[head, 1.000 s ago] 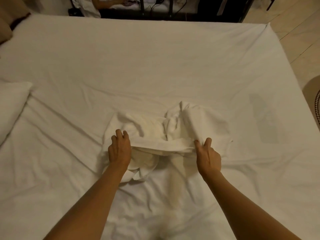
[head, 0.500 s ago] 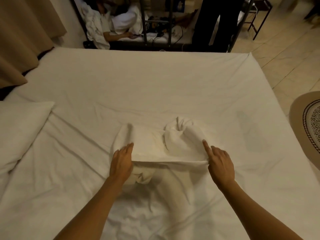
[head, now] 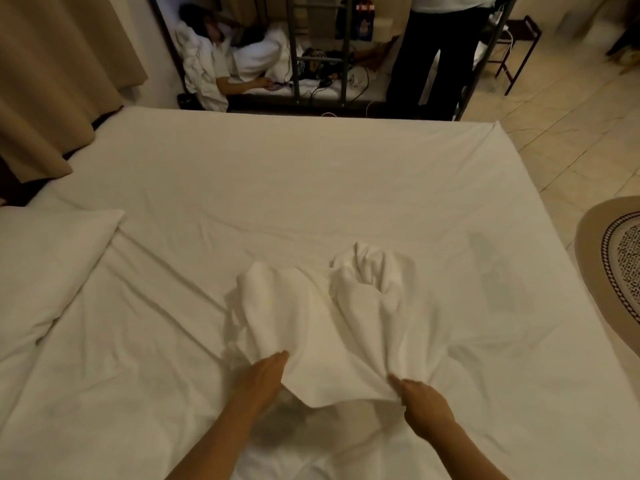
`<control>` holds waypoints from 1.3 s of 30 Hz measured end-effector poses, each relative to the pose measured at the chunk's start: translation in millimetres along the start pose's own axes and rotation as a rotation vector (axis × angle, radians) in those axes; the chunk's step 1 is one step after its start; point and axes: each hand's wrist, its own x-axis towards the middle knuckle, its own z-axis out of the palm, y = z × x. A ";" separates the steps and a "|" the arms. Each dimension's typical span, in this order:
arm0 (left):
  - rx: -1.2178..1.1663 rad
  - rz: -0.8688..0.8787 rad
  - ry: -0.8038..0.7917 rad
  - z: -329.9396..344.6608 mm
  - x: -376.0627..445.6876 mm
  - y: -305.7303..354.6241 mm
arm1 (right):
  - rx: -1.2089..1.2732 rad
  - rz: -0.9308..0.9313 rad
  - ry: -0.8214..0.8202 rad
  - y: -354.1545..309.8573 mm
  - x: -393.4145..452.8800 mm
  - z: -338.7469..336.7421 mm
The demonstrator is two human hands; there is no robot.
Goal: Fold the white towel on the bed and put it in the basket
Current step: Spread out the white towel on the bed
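While the bed (head: pixel 311 188) lies bare beyond, your left hand (head: pixel 263 379) and right hand (head: pixel 424 403) each pinch the near edge of the white towel (head: pixel 329 327), lifted off the sheet. Pillow (head: pixel 48 271) at left, floor rug (head: pixel 613 265) past the right edge. Towel runs away from you, far end bunched (layers indistinct). Fingertips hidden under cloth.

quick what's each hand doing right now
Left hand: closed on the near edge of the white towel.
Right hand: closed on the same edge, other end.
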 end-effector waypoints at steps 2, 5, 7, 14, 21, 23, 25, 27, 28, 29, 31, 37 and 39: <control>0.011 -0.057 -0.010 13.4 0.2 -6.3 | -0.028 0.026 -0.011 3.7 -1.0 9.0; 0.070 -0.059 0.026 17.5 7.9 -9.4 | -0.028 0.068 0.001 7.9 7.4 8.0; 0.165 -0.004 -0.017 28.3 20.2 -15.0 | -0.016 0.083 -0.040 8.9 17.1 7.8; 0.291 0.081 -0.051 43.2 53.2 -7.9 | -0.001 0.082 -0.208 -0.2 49.1 13.5; 0.091 -0.296 0.029 -82.5 138.9 13.8 | -0.176 0.284 0.033 -3.7 109.8 -97.2; -0.110 -0.413 0.089 -127.2 172.1 28.4 | 0.093 0.388 0.150 -4.6 131.0 -150.1; -0.350 -0.406 0.101 -179.4 206.6 46.2 | 0.486 0.428 0.211 -10.5 151.7 -213.3; -0.554 -0.339 0.154 -236.1 236.1 68.8 | 0.665 0.350 0.287 -20.2 166.4 -282.7; -0.660 -0.310 0.195 -263.6 244.2 82.2 | 0.676 0.298 0.387 -26.9 168.9 -315.8; -0.729 -0.272 0.249 -292.9 249.0 97.0 | 0.704 0.239 0.510 -34.3 168.4 -346.6; -0.752 -0.155 0.391 -354.5 250.7 126.3 | 0.807 0.108 0.733 -50.9 160.2 -406.9; -0.513 0.222 0.896 -525.0 220.6 195.9 | 0.448 -0.177 1.169 -83.9 108.0 -561.9; -0.433 0.309 0.964 -550.1 206.9 209.1 | 0.236 -0.192 1.308 -83.5 94.4 -587.3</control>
